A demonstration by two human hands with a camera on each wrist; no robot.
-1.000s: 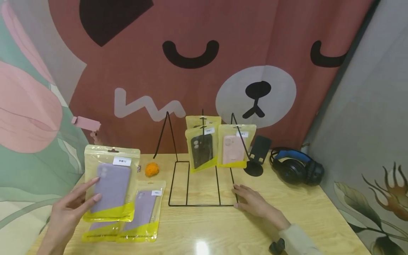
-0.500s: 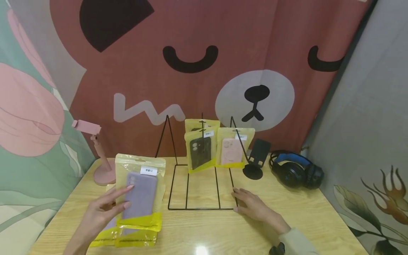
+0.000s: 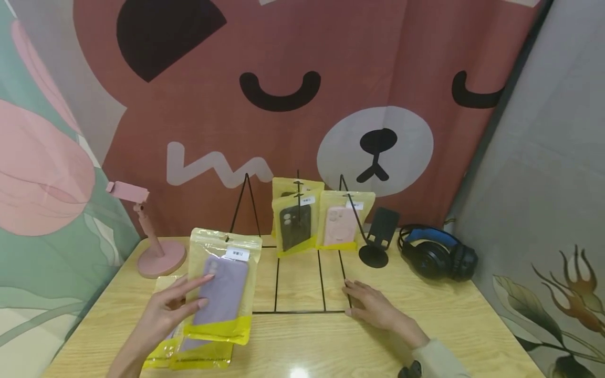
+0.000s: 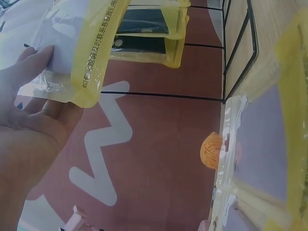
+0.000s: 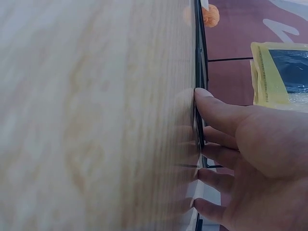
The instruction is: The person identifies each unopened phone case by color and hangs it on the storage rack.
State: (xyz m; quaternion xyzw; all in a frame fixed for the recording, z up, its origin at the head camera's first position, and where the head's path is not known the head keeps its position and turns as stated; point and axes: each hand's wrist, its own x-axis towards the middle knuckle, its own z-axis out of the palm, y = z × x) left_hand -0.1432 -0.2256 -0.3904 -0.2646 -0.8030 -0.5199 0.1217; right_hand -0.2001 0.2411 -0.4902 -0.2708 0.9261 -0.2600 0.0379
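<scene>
My left hand [image 3: 166,313] pinches a yellow, clear-fronted bag with a purple phone case [image 3: 221,291] in it, thumb on the front and some fingers behind. The bag is held upright above the table, left of a black wire display rack [image 3: 299,312]. Beneath it lie purple phone cases in similar bags [image 3: 203,358], partly covered. My right hand [image 3: 377,308] rests at the rack's right front corner, fingertips touching the base wire and table. On the rack's hooks hang bagged black phone cases [image 3: 295,227], one behind another, and a bagged pink phone case [image 3: 341,226].
A pink phone stand [image 3: 160,257] is at the back left. Right of the rack are a black phone stand [image 3: 382,231] and a black headset [image 3: 437,254]. An orange yarn ball [image 4: 210,150] shows in the left wrist view. A bear-print curtain [image 3: 203,115] hangs behind the table.
My left hand has carried the bagged purple phone case rightward, from over the left side of the table toward the rack's left front. My right hand has stayed at the rack's corner.
</scene>
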